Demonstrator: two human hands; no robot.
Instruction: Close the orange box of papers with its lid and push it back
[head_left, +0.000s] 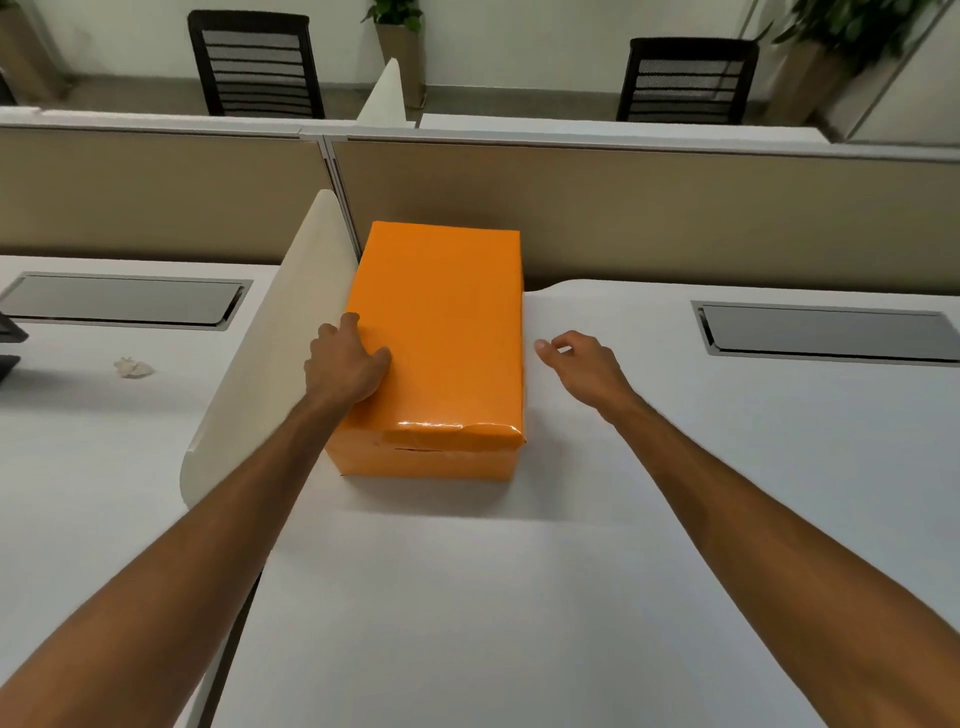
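Note:
An orange box (441, 338) stands on the white desk (519, 597), its lid (447, 291) sitting on top and covering it, so no papers show. Its far end is close to the beige partition. My left hand (345, 361) rests on the lid's left edge, thumb on top and fingers down the left side. My right hand (582, 364) hovers just right of the box, fingers loosely curled, apart from it and holding nothing.
A cream side divider (270, 343) runs along the box's left. The beige partition (675, 218) closes the back. Grey cable hatches (831, 332) (124, 301) lie in both desks. A crumpled paper (133, 368) lies on the left desk. Black chairs stand beyond.

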